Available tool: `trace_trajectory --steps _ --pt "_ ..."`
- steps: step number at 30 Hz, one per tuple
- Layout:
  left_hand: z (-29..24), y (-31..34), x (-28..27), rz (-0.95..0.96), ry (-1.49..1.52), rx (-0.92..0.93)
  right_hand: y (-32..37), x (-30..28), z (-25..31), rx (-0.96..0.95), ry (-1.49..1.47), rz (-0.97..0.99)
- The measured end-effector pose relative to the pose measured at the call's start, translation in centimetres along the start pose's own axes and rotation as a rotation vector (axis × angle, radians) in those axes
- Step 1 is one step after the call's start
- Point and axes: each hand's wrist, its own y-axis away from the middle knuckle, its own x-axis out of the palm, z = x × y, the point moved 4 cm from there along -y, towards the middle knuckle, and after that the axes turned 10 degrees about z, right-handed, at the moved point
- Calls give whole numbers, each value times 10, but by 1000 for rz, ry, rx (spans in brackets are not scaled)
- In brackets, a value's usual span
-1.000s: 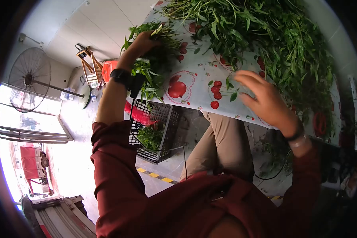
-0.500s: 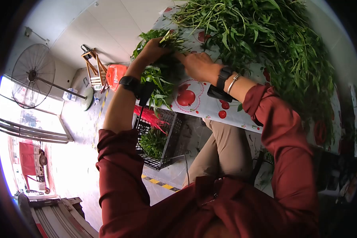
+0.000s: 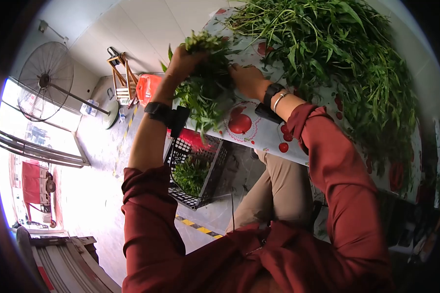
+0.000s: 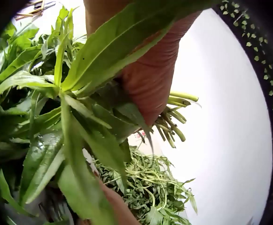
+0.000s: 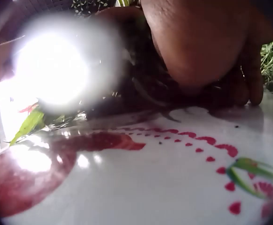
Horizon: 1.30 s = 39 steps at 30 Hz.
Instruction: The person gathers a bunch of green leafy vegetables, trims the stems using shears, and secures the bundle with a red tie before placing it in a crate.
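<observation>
My left hand (image 3: 185,64) grips a bunch of long-leaved greens (image 3: 200,100) at its stem end, over the left part of the table. In the left wrist view the pale cut stems (image 4: 176,124) stick out past that hand, and wet leaves (image 4: 45,159) spread on its other side. My right hand (image 3: 249,80) is low at the right side of the bunch, close to the tablecloth. Its fingertips are hidden in the head view, and I cannot tell whether they pinch any stems.
A large heap of the same greens (image 3: 322,53) covers the table's back and right. The fruit-print tablecloth (image 3: 266,139) reaches the near edge. Below stands a black plastic crate (image 3: 212,171) with greens inside. A red bag (image 3: 148,89), wooden folding stool (image 3: 124,78) and standing fan (image 3: 45,80) are to the left.
My right hand has come left from beside the heap to the bunch. My left hand has raised and tilted the bunch's stem end, and its leaves have shifted and blur.
</observation>
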Motion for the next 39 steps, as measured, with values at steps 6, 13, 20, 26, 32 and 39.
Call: trace_trajectory --steps 6,13,20,26,32,39 --pt "-15 35 -52 -351 216 155 2 11 1 -19 48 -89" --pt "-40 107 -114 -677 198 197 6 4 3 -23 16 -63" --pt "-21 215 -151 -994 273 -5 0 11 -12 -43 -119 45" --pt "-2 315 -81 -921 -18 -17 -9 17 -26 -106 -226 103" --pt "43 367 -28 -850 207 -254 -5 5 -42 -118 -249 -32" --pt "61 364 3 -671 223 -264 32 -34 14 -116 -440 -163"
